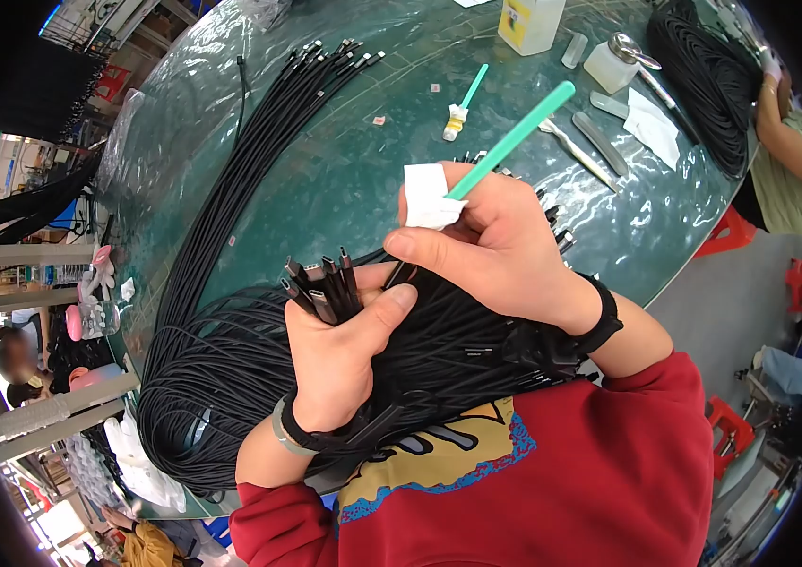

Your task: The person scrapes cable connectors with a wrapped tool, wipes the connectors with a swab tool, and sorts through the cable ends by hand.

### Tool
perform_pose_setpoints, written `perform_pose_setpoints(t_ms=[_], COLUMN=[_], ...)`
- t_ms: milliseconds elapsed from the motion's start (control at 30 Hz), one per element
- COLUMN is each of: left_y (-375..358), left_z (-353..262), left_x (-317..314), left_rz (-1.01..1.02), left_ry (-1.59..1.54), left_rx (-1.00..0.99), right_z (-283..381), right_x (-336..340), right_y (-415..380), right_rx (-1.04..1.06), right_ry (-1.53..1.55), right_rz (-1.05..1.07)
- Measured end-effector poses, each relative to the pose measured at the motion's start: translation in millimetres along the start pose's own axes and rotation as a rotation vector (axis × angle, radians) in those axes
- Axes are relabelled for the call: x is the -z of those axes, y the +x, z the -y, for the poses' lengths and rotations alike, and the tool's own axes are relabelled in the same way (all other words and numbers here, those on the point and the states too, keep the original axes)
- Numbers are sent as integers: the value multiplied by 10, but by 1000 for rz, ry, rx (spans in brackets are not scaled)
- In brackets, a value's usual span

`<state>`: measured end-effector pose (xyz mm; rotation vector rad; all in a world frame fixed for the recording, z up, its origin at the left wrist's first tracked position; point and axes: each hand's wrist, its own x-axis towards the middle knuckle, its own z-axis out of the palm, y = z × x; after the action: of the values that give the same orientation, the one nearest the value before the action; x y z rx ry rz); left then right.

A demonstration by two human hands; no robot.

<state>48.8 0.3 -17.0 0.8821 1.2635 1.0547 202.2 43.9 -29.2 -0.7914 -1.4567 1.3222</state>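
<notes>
My left hand (330, 354) is closed around a bunch of black cable connectors (323, 288), their metal plug ends pointing up between thumb and fingers. Close beside it, my right hand (500, 241) grips a green stick (512, 139) whose lower end is wrapped in white cloth or paper (427, 194). The wrapped end sits near the thumb and index finger, above and right of the connectors. Beneath both hands lies a large coiled bundle of black cables (250, 378). My right palm and lower fingers are partly hidden.
More black cables (250, 156) stretch across the green table (353, 161) to the far left. A small bottle with a green stick (456, 123), a metal-topped bottle (612, 64), tweezers (599, 142) and a white cloth (651, 128) lie at the back. Another person's arm (776, 118) touches a cable coil (694, 85).
</notes>
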Motion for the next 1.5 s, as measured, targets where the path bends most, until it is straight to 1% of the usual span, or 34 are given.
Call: perform_pose_setpoints(t_ms=[33,67,167,200,300,433,600,700,867,967,1000,1100,1133,1233,1267,1367,1400,1500], left_y=[0,2,16,14,-3,9,17,32,16,-3,-9,-49,-51,-55,-50,-58,-52,20], left_z=[-2,-11,-35,-34,-24,-47,-23,-36,-56,-50,-42,12,16,21,23,35,22,-46], left_x=[7,9,16,13,5,28,27,69,41,34,19,-39,-41,-46,-53,-56,-34,64], left_rz=[2,0,7,6,-3,-11,18,124,111,27,29,-54,-52,-48,-46,-53,-52,119], left_ry=[-1,-1,-12,-15,-11,-23,-28,-232,-258,-70,-71,151,154,182,181,170,174,-27], left_rx=[-3,-7,22,24,30,25,36,140,128,70,68,-110,-109,-124,-125,-143,-142,80], right_z=[-6,-8,-11,-12,-21,-113,-23,-60,-52,-49,-23,87,84,79,82,74,53,-34], right_x=[2,6,20,18,-4,28,30,17,16,64,56,-11,-16,-15,-8,-12,-1,82], right_y=[1,0,-20,-11,-1,-36,-33,0,-28,-16,-19,-57,-55,-40,-39,-66,-62,5], right_rx=[-16,-12,33,30,9,99,48,157,177,52,54,106,105,-108,-107,-15,-15,-18], right_ry=[-63,-63,131,130,-67,-4,51,-59,-62,-253,-255,-234,-232,-36,-38,-167,-164,59], right_rz=[10,13,-10,-9,3,-31,-30,-12,-66,-105,-106,-44,-47,-119,-119,7,5,-132])
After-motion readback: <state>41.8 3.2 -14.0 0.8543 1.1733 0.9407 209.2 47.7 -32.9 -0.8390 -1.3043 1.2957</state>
